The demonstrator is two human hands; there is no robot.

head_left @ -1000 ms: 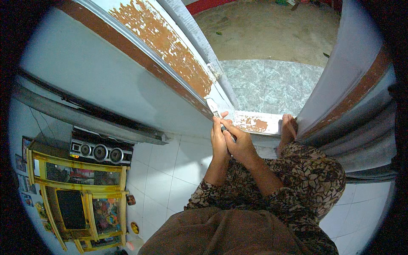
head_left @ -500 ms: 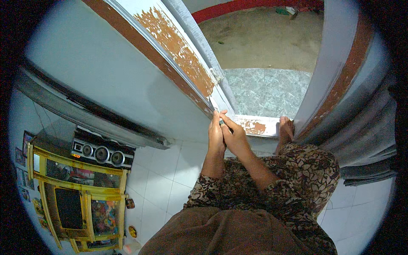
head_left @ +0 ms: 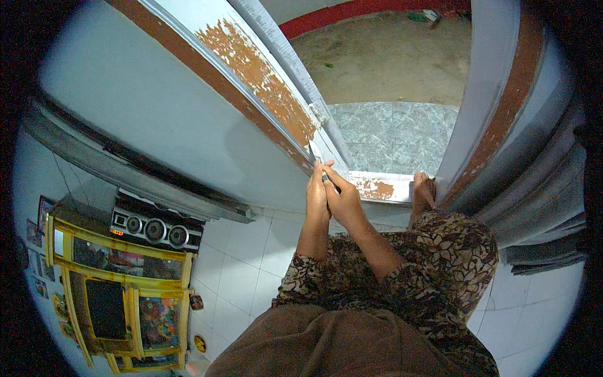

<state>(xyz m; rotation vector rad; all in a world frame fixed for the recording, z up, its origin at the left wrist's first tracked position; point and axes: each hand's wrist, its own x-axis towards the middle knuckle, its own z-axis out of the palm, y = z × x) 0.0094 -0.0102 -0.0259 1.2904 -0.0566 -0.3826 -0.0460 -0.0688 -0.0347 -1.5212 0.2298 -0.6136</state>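
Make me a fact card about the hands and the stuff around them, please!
Tool: bladed tool, blade pointing away from the person
Left hand: on the tool's handle
Right hand: on the handle too, against the left
Nearest surface: white frame with a bare brown patch; whether the blade touches it is hard to tell
Bare foot: at the right end of the white sill
Far left: yellow cabinet

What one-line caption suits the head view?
Left hand and right hand grip a flat-bladed tool at a patchy white-and-brown doorframe.
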